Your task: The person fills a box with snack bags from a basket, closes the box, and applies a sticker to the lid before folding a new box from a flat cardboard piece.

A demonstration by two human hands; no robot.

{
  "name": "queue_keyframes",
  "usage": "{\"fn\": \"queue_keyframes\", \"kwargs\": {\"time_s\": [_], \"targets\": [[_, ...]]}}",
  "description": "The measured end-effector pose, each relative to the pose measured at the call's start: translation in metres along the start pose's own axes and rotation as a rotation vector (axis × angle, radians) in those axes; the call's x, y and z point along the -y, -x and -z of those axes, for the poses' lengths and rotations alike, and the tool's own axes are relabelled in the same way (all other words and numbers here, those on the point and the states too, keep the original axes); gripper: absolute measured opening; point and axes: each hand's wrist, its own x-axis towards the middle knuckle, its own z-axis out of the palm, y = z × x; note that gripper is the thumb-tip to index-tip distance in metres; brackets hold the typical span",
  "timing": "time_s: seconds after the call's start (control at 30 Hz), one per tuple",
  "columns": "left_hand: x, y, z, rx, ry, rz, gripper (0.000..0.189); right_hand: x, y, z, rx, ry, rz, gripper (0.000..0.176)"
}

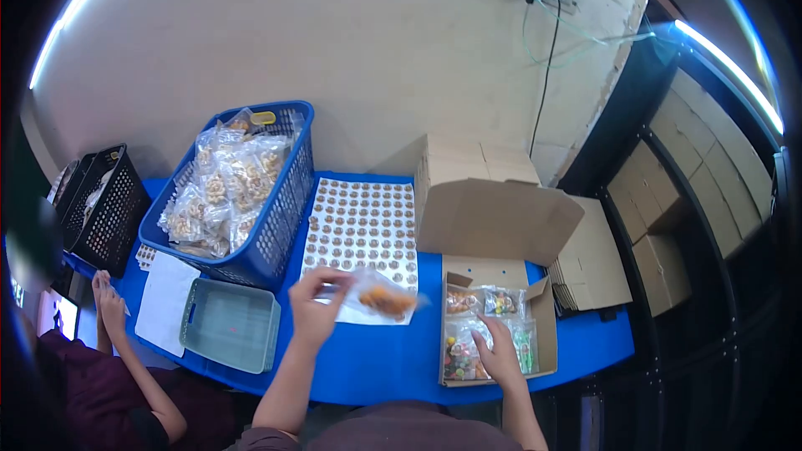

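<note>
Head camera view shows a blue tabletop [359,372] by a plain wall [351,42]. The left hand [312,317] is up over the near edge of a white sheet [362,230] with rows of small round brown stickers. Its grip is closed on the left end of a small clear bag [384,299], which has orange food in it. The bag hangs out to the right, over the sheet.

The right hand [501,352] is at the open box [545,342], to the right of the sheet. Its grip is open, with the thumb and fingers apart, over the packed bags [464,349] inside. I cannot tell if it touches them. Some of these bags look orange, and some have bits of many colors. The brown lid [497,221] stands up on the far side.

To the left of the sheet is a big blue basket [288,200], full of clear bags of snacks [221,184]. Near it sits a gray-green tub [230,326], with white paper [165,301] just beside it on the left. A black basket [113,209] is at the far left. Another person's hands [109,305] are close together near it.
</note>
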Motion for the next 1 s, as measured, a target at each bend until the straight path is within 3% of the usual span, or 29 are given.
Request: {"fn": "queue_keyframes", "kwargs": {"time_s": [0.03, 0.1, 0.13, 0.2, 0.23, 0.33, 0.4, 0.43, 0.47, 0.53, 0.67, 0.73, 0.83, 0.9, 1.0], "targets": [[-0.012, 0.010, -0.015, 0.071, 0.069, 0.060, 0.011, 0.027, -0.008, 0.011, 0.032, -0.136, 0.094, 0.047], [-0.030, 0.027, -0.039, 0.144, 0.138, 0.139, 0.011, 0.061, -0.013, 0.023, 0.062, -0.100, 0.321, 0.049], [-0.036, 0.035, -0.047, 0.239, 0.225, 0.170, 0.012, 0.068, -0.013, 0.023, 0.080, -0.106, 0.304, 0.049], [-0.045, 0.049, -0.055, 0.326, 0.300, 0.220, 0.013, 0.074, -0.011, 0.020, 0.336, -0.364, 0.240, 0.046], [-0.050, 0.054, -0.059, 0.344, 0.324, 0.166, 0.008, 0.069, -0.011, 0.024, 0.584, -0.522, -0.015, 0.043], [-0.037, 0.071, -0.070, 0.458, 0.480, 0.038, 0.010, 0.050, -0.002, 0.029, 0.637, -0.629, 0.022, 0.037], [-0.046, 0.085, -0.092, 0.400, 0.806, 0.251, 0.027, 0.042, 0.007, 0.032, 0.564, -0.799, -0.061, 0.035], [-0.046, 0.097, -0.104, 0.458, 0.663, 0.231, 0.042, 0.036, 0.011, 0.034, 0.479, -0.963, -0.147, 0.033], [-0.047, 0.110, -0.120, 0.459, 0.667, 0.224, 0.042, 0.028, 0.015, 0.035, 0.475, -0.958, -0.142, 0.033], [-0.050, 0.136, -0.154, 0.541, 0.476, 0.421, 0.040, 0.007, 0.023, 0.035, 0.381, -0.878, -0.062, 0.032], [-0.049, 0.160, -0.190, 0.381, 0.606, 0.521, 0.034, -0.023, 0.033, 0.035, 0.365, -0.993, -0.149, 0.036], [-0.056, 0.165, -0.195, 0.358, 0.603, 0.536, 0.033, -0.030, 0.037, 0.042, 0.388, -0.999, -0.200, 0.038], [-0.059, 0.166, -0.200, 0.332, 0.598, 0.482, 0.032, -0.046, 0.038, 0.041, 0.340, -1.043, -0.087, 0.038], [-0.065, 0.166, -0.202, 0.418, 0.355, 0.310, 0.030, -0.057, 0.032, 0.045, 0.392, -1.025, -0.102, 0.038], [-0.064, 0.153, -0.200, 0.420, 0.391, 0.384, 0.028, -0.036, 0.031, 0.052, 0.348, -1.118, -0.025, 0.036]]}}
